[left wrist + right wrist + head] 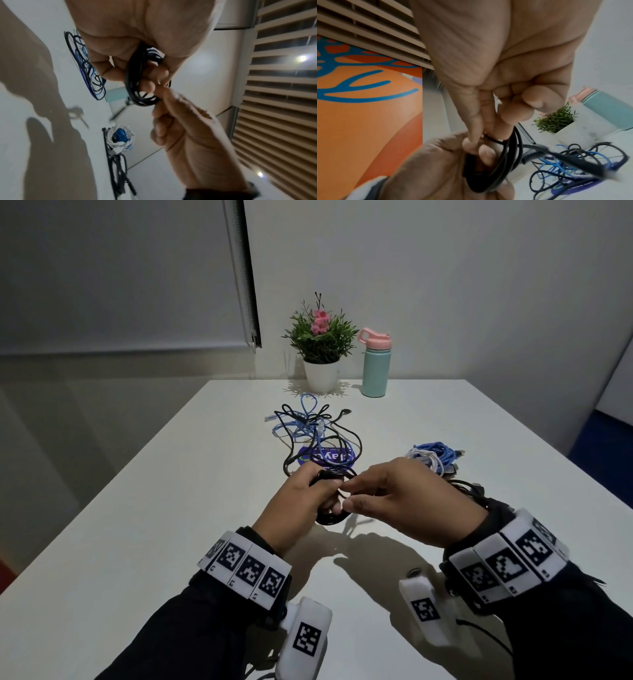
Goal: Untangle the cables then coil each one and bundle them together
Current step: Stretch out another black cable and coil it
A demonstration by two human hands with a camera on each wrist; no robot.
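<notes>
My left hand [301,501] grips a small coil of black cable [330,517] above the table's middle; the coil [137,86] wraps round its fingers. My right hand [387,494] meets it from the right and pinches a thin black strand [493,139] of that cable between thumb and fingertips. Beyond the hands lies a loose tangle of black and blue cables [315,433], seen again as a tangle [583,166] in the right wrist view. To the right sits a pile of coiled blue and white cables [433,457], also the pile [120,138], with black cable beside it.
A purple sticker [325,457] lies under the tangle on the white table [171,508]. At the table's far edge stand a potted plant [320,350] and a mint bottle with a pink lid [375,364]. A wall and a blind rise behind.
</notes>
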